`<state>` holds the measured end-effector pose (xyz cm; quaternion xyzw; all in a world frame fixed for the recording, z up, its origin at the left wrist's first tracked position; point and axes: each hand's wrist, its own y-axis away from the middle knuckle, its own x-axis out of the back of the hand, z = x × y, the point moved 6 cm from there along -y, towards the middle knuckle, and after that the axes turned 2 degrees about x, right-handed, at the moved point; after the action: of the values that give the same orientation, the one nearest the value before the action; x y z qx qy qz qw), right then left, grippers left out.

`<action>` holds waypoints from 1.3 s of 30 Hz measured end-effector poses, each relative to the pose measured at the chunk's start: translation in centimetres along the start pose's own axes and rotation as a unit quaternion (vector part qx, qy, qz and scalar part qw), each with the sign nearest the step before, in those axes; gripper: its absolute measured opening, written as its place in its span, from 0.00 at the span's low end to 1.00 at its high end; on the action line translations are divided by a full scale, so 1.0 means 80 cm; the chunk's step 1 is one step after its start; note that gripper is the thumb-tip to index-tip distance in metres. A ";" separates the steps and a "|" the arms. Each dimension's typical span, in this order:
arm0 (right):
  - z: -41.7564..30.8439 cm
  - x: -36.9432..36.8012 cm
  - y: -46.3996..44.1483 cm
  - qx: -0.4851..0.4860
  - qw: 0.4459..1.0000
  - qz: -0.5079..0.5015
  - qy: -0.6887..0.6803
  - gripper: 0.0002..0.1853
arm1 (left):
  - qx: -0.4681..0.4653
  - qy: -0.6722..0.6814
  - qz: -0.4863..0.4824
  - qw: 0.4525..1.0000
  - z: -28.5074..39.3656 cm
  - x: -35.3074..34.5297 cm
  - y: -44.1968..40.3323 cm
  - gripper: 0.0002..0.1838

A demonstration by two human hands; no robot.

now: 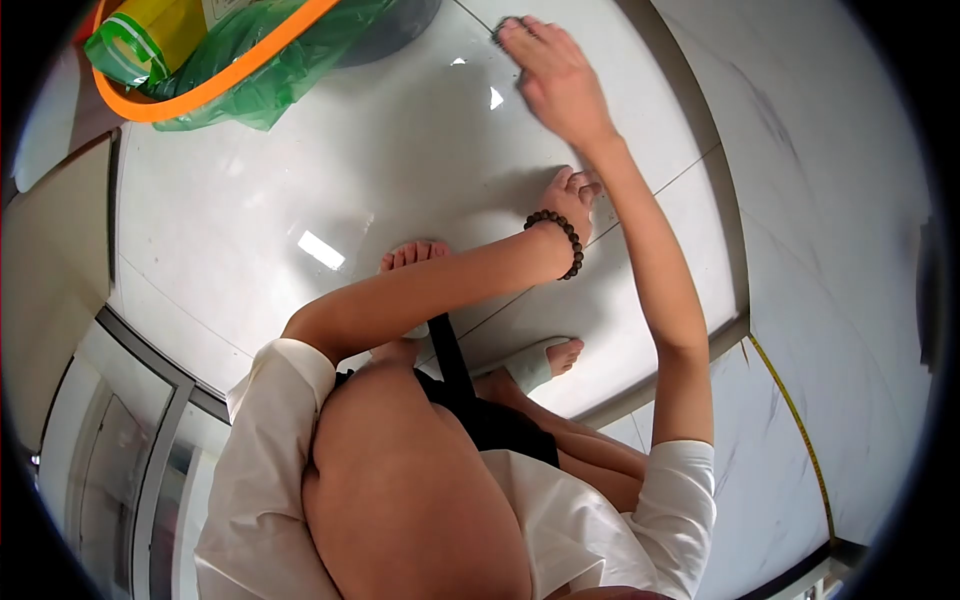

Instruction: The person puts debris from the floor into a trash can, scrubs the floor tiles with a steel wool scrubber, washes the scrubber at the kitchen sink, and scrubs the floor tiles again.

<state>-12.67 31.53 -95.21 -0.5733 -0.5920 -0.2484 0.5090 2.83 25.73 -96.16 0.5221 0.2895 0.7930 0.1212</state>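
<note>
My right hand (pixel 565 85) is stretched out low over the glossy white floor tiles (pixel 400 140), its fingers closed on a dark, rough-textured scouring pad (pixel 503 30). Most of the pad is hidden under the fingers, and its exact kind is hard to make out. Nearer to me, my left hand (pixel 572 205) hangs above the floor between the right forearm and my feet, with a dark bead bracelet (pixel 545 216) at its wrist. Its fingers are curled in, and nothing shows in them.
At upper left stands an orange-rimmed container (pixel 235 80) with a green plastic bag (pixel 265 100) and a yellow-green packet (pixel 150 40). A dark round object (pixel 395 35) is beside it. Marbled panels (pixel 800 180) border the right, with a yellow measuring tape (pixel 795 415) along them.
</note>
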 end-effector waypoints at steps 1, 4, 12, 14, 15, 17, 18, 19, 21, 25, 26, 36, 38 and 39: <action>0.021 0.009 0.004 -0.020 0.999 0.017 0.019 0.27 | -0.015 -0.012 0.002 1.000 -0.002 0.003 0.005 0.27; 0.082 0.057 0.016 -0.188 0.978 0.057 0.064 0.25 | -0.036 -0.031 0.002 0.999 -0.004 0.007 0.012 0.28; 0.069 0.055 0.084 -0.104 0.993 0.038 0.051 0.28 | -0.019 -0.052 0.041 0.998 -0.002 -0.005 0.004 0.29; 0.020 0.043 0.096 -0.082 0.997 -0.012 0.004 0.29 | -0.012 -0.043 0.038 0.998 -0.001 -0.010 -0.003 0.29; 0.004 0.042 0.104 -0.076 0.996 -0.031 -0.024 0.30 | 0.000 -0.034 0.036 0.999 -0.002 -0.013 -0.005 0.28; 0.000 0.050 0.117 -0.088 0.995 -0.038 -0.030 0.31 | 0.000 0.009 0.024 1.000 -0.003 -0.009 -0.003 0.28; 0.010 0.053 0.127 -0.084 0.996 -0.033 -0.024 0.31 | -0.003 -0.005 0.054 0.999 -0.004 -0.011 -0.003 0.27; 0.022 0.057 0.139 -0.081 0.996 -0.030 -0.017 0.31 | -0.008 -0.018 0.084 0.996 -0.003 -0.012 -0.001 0.27; 0.070 0.074 0.160 -0.115 0.991 0.015 0.067 0.29 | -0.018 -0.034 0.086 0.996 -0.003 -0.014 0.000 0.27; 0.133 0.099 0.212 -0.280 0.958 0.035 0.049 0.27 | -0.018 -0.039 0.085 0.995 -0.007 -0.019 -0.002 0.28; 0.143 0.099 0.225 -0.355 0.934 0.011 0.035 0.26 | -0.023 -0.080 0.077 0.994 -0.005 -0.017 0.001 0.29; -0.011 0.070 0.205 -0.154 0.988 0.004 -0.009 0.29 | -0.025 -0.071 0.024 0.997 -0.007 -0.014 -0.002 0.30; 0.005 0.079 0.229 -0.151 0.988 0.013 0.003 0.28 | -0.041 -0.048 0.104 0.993 -0.008 -0.017 -0.004 0.31; 0.021 0.095 0.247 -0.174 0.983 0.039 0.045 0.27 | -0.045 -0.051 0.104 0.992 -0.010 -0.020 -0.005 0.31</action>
<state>6.54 40.58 -94.83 -0.6642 -0.4931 -0.3533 0.4368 2.73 24.99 -97.84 0.5831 0.1916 0.7858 0.0759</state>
